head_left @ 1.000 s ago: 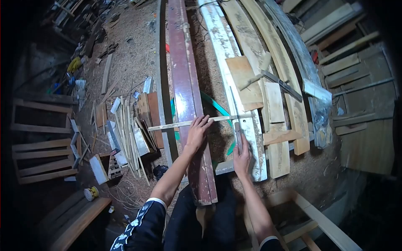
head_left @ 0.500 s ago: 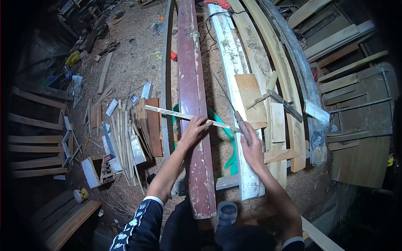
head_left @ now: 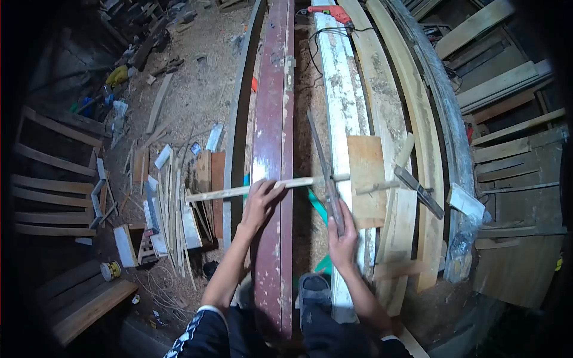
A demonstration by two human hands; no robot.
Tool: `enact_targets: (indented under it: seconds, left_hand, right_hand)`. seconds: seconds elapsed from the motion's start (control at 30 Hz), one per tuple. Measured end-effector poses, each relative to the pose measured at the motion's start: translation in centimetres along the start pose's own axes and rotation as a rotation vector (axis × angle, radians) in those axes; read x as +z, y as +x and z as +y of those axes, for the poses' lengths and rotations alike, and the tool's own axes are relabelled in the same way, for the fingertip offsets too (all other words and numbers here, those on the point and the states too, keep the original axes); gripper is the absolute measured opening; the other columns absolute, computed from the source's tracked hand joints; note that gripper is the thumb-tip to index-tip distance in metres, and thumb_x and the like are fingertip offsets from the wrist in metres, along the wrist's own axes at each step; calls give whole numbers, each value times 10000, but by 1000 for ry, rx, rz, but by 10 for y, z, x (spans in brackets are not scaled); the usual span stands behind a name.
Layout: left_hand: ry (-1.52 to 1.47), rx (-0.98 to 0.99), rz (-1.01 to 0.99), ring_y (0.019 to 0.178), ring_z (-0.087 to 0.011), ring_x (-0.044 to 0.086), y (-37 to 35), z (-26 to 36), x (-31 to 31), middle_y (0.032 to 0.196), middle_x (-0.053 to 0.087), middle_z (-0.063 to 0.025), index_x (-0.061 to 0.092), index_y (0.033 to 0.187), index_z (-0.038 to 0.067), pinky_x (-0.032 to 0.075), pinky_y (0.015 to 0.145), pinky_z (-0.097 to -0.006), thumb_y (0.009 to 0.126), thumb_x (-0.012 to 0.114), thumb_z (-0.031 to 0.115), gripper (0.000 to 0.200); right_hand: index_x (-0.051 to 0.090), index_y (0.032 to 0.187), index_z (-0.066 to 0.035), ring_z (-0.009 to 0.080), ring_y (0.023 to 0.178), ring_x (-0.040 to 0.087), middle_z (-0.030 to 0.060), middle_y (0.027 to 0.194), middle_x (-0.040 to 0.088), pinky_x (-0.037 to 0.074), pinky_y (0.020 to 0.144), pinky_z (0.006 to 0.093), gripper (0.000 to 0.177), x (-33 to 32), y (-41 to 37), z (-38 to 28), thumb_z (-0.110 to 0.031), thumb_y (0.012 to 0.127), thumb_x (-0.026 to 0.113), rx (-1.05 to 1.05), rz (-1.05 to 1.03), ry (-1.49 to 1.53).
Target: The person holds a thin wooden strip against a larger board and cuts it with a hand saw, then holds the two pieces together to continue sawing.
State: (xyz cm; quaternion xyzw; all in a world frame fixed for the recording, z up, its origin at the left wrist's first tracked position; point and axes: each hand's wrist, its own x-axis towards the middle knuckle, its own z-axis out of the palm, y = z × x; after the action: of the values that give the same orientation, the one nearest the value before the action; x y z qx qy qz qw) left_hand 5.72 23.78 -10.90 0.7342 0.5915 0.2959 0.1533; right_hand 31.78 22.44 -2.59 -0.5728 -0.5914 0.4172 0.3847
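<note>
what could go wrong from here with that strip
The thin strip might slip, since only the left hand rests on it, over the maroon beam. It could flex or snap where it extends past the beam. The tool in the right hand could skid toward the left one.

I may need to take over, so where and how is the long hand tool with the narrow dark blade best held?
Probably by its grey-brown handle, from the near side, with a wrap-around grip. The handle lies toward the wearer, where the right hand grips it; the narrow dark blade points away, crossing the thin pale wooden strip in this view.
</note>
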Motion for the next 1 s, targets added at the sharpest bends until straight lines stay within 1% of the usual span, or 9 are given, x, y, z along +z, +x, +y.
enact_targets:
  seconds: [0.07,0.13,0.37,0.53,0.67,0.77,0.83,0.9,1.0]
  left_hand:
    - [44,-20,-25,1246,-382,561,-8,-14,-4,1306,634,-160,694,1370,153,445,1091,-473,687,647,-116,736]
    - [45,-17,-67,1256,-380,556,4,-7,-6,1309,633,-158,705,1347,141,439,1103,-479,714,665,-98,678]
    - [0,-14,-62,1305,-384,548,53,10,42,1364,608,-172,685,1374,171,445,1122,-477,780,696,-57,637]
    - [-13,-6,-57,1256,-374,589,64,13,49,1357,619,-167,676,1391,191,470,1092,-458,785,678,-67,659]
    - [21,-29,-118,1297,-369,568,66,12,39,1371,612,-168,657,1406,175,452,1129,-469,771,697,-37,672]
    - [58,-28,-178,1350,-356,544,63,12,45,1451,581,-163,607,1465,210,443,1137,-479,789,688,-25,721]
    - [161,-1,-127,1425,-338,495,68,15,49,1551,513,-154,549,1518,236,423,1157,-481,808,668,-25,766]
    - [182,-10,-151,1454,-327,468,71,13,50,1581,483,-148,531,1532,243,411,1168,-479,816,661,-18,773]
    - [218,-20,-168,1486,-315,437,73,10,53,1610,456,-137,513,1546,249,394,1185,-475,836,647,-2,765]
  right_hand:
    - [480,1501,51,256,1331,576,199,1461,589,428,1126,369,497,7,0,7,-117,1047,590,39,12,72]
    - [484,1495,54,310,1344,571,216,1465,581,419,1139,395,492,13,-3,8,-113,1045,592,102,18,129]
    - [493,1487,54,323,1351,569,234,1454,582,426,1130,408,482,9,6,15,-102,1041,590,65,34,-38]
    - [479,1486,67,332,1355,570,256,1462,572,438,1130,411,485,16,9,30,-93,1042,588,122,109,45]
    - [457,1503,68,320,1344,580,252,1452,581,441,1126,413,505,12,11,28,-96,1044,590,74,72,-8]
    - [437,1520,65,316,1338,584,252,1444,587,444,1120,406,525,9,19,25,-110,1047,586,67,24,18]
    - [424,1530,64,314,1336,585,252,1438,592,445,1116,399,538,10,22,20,-122,1050,582,76,16,39]
    - [400,1551,59,327,1350,575,271,1433,595,438,1121,395,565,12,23,14,-147,1053,572,154,-22,51]
    - [341,1581,47,366,1361,572,294,1485,545,446,1117,416,607,15,27,16,-189,1063,554,80,-81,-68]
